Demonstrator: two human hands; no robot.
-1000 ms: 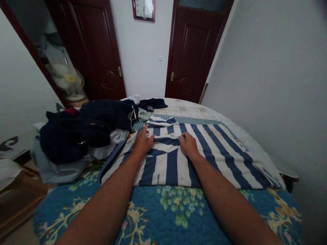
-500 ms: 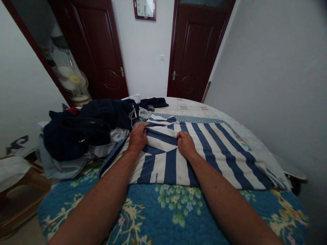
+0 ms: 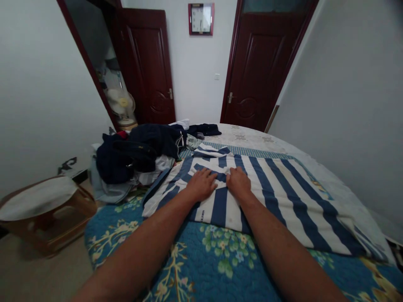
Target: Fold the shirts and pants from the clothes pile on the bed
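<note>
The worktop (image 3: 283,144) is bounded by a curved rim, and at its far right a band of white cover is left bare between the shirt and the wall (image 3: 349,84). Its near part is covered by a blue floral quilt (image 3: 217,285), left uncovered in front of the shirt and below the forearms. Across the quilt the striped shirt (image 3: 273,188) is laid, spread wider to the right of the 2 hands than to the left; at the right its end is brought close to the worktop's rim. The far left is taken up by a dark clothes pile (image 3: 147,151), by which room beyond the shirt's left end is narrowed. Past the left rim a stool (image 3: 37,199) is seen, set apart on the floor.

Both hands are placed on the shirt's left half, with only a narrow gap left between them. The left hand (image 3: 201,183) is laid palm down, its fingers loosely spread over the cloth. By the right hand (image 3: 238,181), curled, a fold of the shirt is gripped.
</note>
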